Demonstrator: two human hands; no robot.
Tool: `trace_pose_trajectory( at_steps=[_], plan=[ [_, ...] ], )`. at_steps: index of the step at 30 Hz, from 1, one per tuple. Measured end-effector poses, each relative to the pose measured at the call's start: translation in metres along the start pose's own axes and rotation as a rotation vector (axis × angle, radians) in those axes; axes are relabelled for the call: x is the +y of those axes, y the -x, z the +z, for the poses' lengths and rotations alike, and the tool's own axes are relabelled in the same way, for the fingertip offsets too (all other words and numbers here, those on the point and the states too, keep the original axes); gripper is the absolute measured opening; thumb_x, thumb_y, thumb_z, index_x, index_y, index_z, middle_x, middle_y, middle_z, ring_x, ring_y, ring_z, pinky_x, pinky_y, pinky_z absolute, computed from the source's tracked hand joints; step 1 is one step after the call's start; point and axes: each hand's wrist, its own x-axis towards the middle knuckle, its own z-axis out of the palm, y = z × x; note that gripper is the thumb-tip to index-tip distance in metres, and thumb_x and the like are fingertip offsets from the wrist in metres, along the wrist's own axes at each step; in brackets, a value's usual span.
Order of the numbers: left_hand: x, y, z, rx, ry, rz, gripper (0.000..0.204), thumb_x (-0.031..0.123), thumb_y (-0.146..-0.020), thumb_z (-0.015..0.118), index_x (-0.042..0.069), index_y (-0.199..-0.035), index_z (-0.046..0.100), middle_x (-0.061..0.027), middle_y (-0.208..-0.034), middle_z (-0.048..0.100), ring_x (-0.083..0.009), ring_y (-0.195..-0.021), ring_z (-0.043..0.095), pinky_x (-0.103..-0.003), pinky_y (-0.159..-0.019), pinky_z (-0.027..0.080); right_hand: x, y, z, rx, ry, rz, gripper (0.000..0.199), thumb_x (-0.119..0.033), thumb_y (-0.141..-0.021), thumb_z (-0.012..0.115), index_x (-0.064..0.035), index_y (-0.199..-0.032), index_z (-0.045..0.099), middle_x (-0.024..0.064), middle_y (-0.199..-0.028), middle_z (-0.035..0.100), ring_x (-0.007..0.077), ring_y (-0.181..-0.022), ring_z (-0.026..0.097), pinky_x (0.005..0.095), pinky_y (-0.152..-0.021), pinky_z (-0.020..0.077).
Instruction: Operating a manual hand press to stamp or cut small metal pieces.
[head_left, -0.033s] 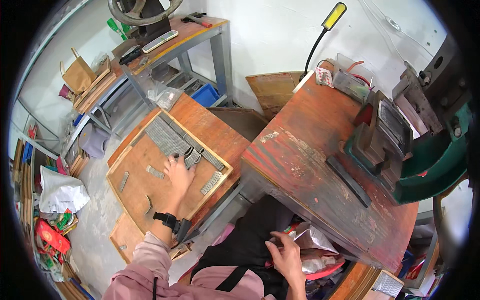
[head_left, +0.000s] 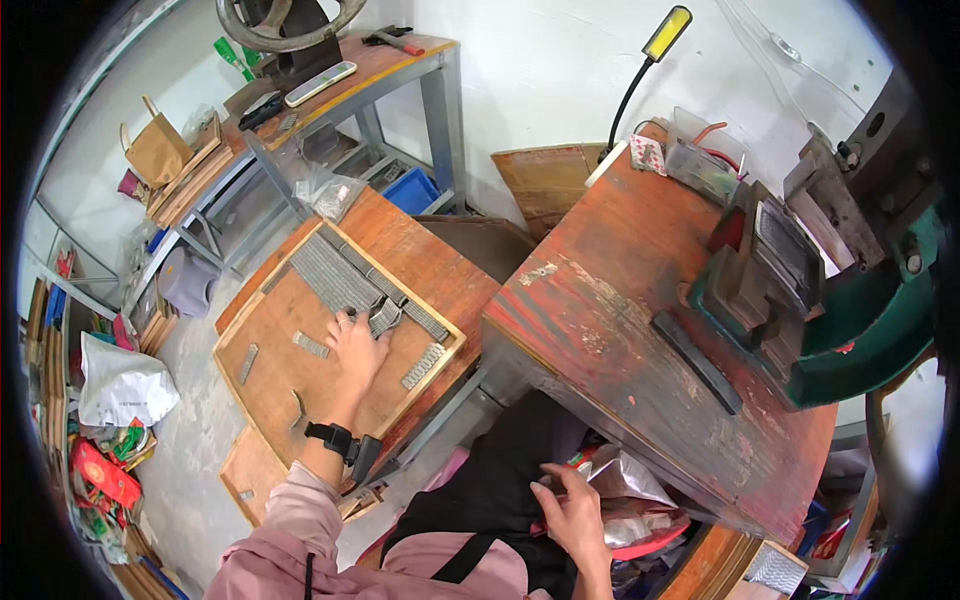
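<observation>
My left hand (head_left: 355, 345), with a black watch (head_left: 330, 437) on its wrist, reaches down onto a shallow wooden tray (head_left: 270, 400) to my left. Its fingers close on a small bundle of grey metal strips (head_left: 383, 318). This bundle lies beside long rows of the same strips (head_left: 330, 275) at the tray's far end. Loose short bundles (head_left: 423, 365) lie elsewhere on the tray. My right hand (head_left: 575, 510) rests in my lap with its fingers spread. It touches a crinkled silvery bag (head_left: 625, 475) under the bench edge.
A worn red workbench (head_left: 620, 300) stands in front of me, carrying a green press machine (head_left: 870, 300) and a yellow-headed gooseneck lamp (head_left: 665, 25). A metal table (head_left: 400, 60) with a handwheel stands at the back left. A white sack (head_left: 120, 380) lies on the floor.
</observation>
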Motion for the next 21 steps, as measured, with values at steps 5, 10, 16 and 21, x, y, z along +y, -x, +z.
trace_pose_trajectory(
  at_steps=[5, 10, 16, 21],
  plan=[
    [0.004, 0.007, -0.013, -0.128, -0.081, 0.163, 0.043, 0.029, -0.073, 0.075, 0.002, -0.105, 0.065, -0.0170, -0.118, 0.056, -0.0349, -0.114, 0.043, -0.053, -0.094, 0.031, -0.001, 0.003, -0.007, 0.043, 0.051, -0.068, 0.028, -0.013, -0.083, 0.069, 0.0013, -0.106, 0.063, 0.0202, -0.091, 0.065, 0.0348, -0.080, 0.065, 0.0380, -0.070, 0.0513],
    [-0.001, 0.014, -0.011, -0.246, -0.030, 0.181, 0.044, 0.031, -0.075, 0.071, 0.001, -0.107, 0.063, -0.0176, -0.108, 0.063, -0.0336, -0.117, 0.043, -0.053, -0.095, 0.029, -0.003, 0.006, -0.014, 0.032, 0.057, -0.086, 0.028, -0.015, -0.084, 0.069, 0.0021, -0.106, 0.063, 0.0212, -0.093, 0.065, 0.0369, -0.083, 0.064, 0.0397, -0.073, 0.0511],
    [-0.010, -0.015, -0.039, -0.638, 0.323, -0.073, 0.041, 0.028, -0.085, 0.066, -0.003, -0.110, 0.062, -0.0153, -0.102, 0.067, -0.0283, -0.095, 0.058, -0.049, -0.089, 0.038, -0.005, 0.017, -0.054, 0.100, 0.104, -0.097, 0.027, -0.015, -0.084, 0.069, 0.0007, -0.106, 0.064, 0.0214, -0.095, 0.065, 0.0388, -0.087, 0.064, 0.0407, -0.075, 0.0514],
    [0.030, -0.010, -0.122, -0.712, 1.002, 0.029, 0.034, 0.018, -0.089, 0.064, -0.004, -0.114, 0.058, -0.0029, -0.094, 0.061, -0.0100, -0.086, 0.055, -0.025, -0.075, 0.046, -0.015, 0.033, -0.103, 0.333, 0.056, -0.096, 0.019, -0.008, -0.083, 0.068, 0.0020, -0.100, 0.066, 0.0178, -0.089, 0.067, 0.0268, -0.075, 0.067, 0.0319, -0.065, 0.0524]
  ],
)
